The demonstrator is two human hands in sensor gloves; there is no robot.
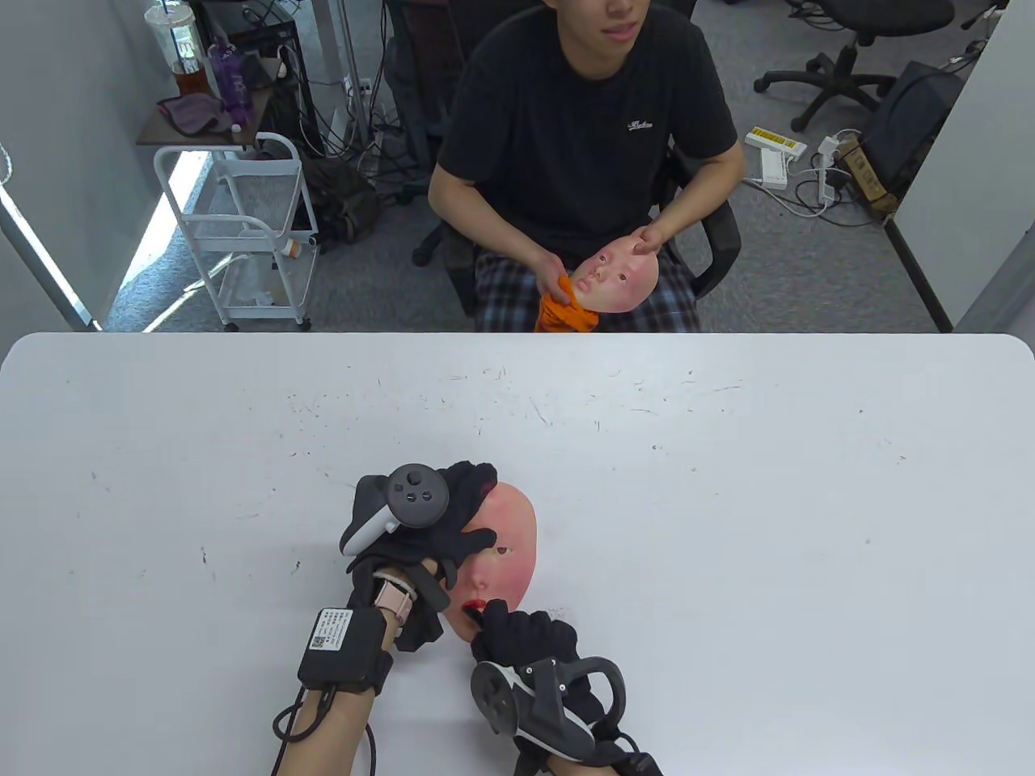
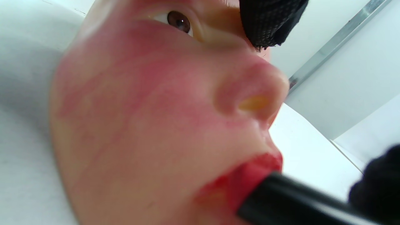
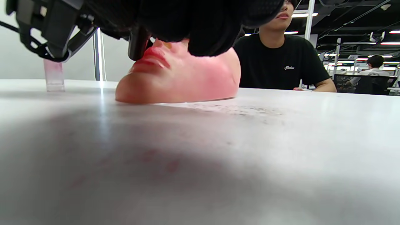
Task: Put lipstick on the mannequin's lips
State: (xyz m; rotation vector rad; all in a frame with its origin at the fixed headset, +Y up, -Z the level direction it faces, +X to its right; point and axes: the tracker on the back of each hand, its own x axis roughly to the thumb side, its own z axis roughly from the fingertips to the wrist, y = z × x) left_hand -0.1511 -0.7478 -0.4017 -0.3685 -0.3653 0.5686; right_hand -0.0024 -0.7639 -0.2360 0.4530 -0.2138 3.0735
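While I look down from the table view, the mask lies face up on the white worktop, near the bottom edge and a little left of centre. My left hand rests on its upper part, fingers curled over the forehead and one fingertip beside the eye. My right hand sits just below the chin, closed around the lipstick, whose tip meets the red lips. Across the worktop a seated person holds a second mask and an orange cloth in his lap.

From the left wrist view, the mask fills the picture, cheek flushed pink, one brown eye showing. A gloved fingertip of my left hand presses beside the eye. The black lipstick touches the lips, which are coated red. My right hand is a dark blur at the lower right.

From the right wrist view, the mask sits flat on the worktop. My right hand hangs over it, gripping the lipstick, its end on the lips. The person sits behind.
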